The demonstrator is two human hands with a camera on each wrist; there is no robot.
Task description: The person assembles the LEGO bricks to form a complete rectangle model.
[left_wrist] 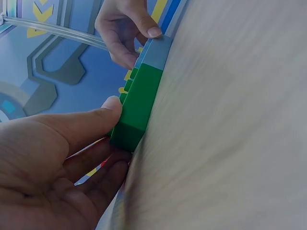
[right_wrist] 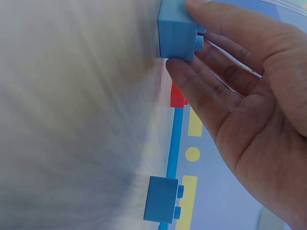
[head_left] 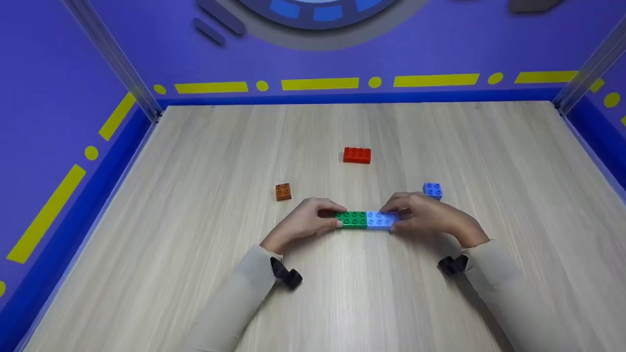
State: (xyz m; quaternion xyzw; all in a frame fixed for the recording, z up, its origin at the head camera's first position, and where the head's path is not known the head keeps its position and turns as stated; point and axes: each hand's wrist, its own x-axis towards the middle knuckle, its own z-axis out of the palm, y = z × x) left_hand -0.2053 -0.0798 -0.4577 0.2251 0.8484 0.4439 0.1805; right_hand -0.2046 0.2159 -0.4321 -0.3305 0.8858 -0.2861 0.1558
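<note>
On the table a green brick and a light blue brick lie end to end, studs up, their short ends meeting in the head view. My left hand pinches the left end of the green brick between thumb and fingers. At the other end, my right hand grips the light blue brick, thumb on the near side and fingers on the far side. The left wrist view shows the green brick's long side low against the tabletop. The light blue brick's end face shows in the right wrist view.
A small blue brick stands just behind my right hand, partly covered by it. Farther back lies a red brick, and a small brown brick sits to the left. Blue panels border the wooden table.
</note>
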